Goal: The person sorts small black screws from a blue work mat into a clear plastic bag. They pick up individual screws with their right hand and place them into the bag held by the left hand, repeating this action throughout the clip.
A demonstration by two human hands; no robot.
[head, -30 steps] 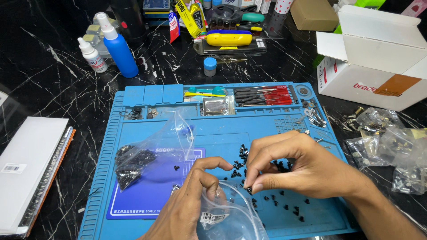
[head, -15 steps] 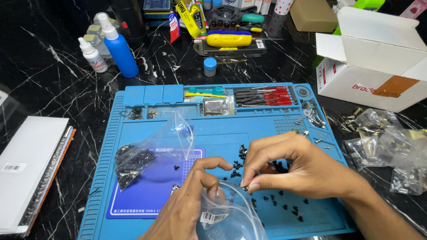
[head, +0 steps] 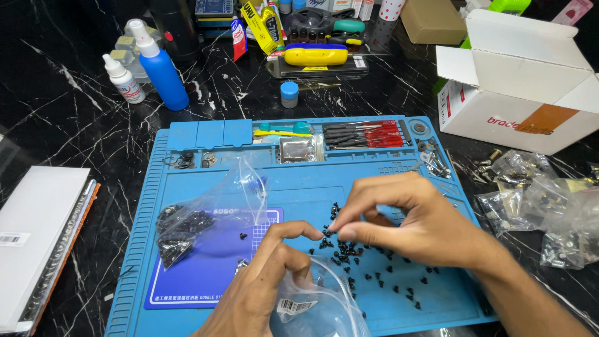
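Small black screws [head: 349, 253] lie scattered on a blue work mat [head: 299, 181]. My right hand [head: 418, 221] hovers over the pile with thumb and fingers pinched together at the screws; whether a screw is between them is hidden. My left hand [head: 265, 284] grips a clear plastic bag [head: 318, 306] with a barcode sticker at the mat's near edge, index finger stretched toward the pile. Another clear bag [head: 206, 221] holding black parts lies on the mat to the left.
An open white cardboard box [head: 518, 87] stands at the right, with clear bags of metal hardware [head: 549, 206] below it. Blue and white bottles [head: 156, 68], a yellow tool [head: 315, 55] and a small jar [head: 289, 93] sit behind the mat. A white notebook [head: 37, 243] lies left.
My right hand's fingers have closed tighter over the screw pile and shifted slightly left. The left hand and its bag have barely moved.
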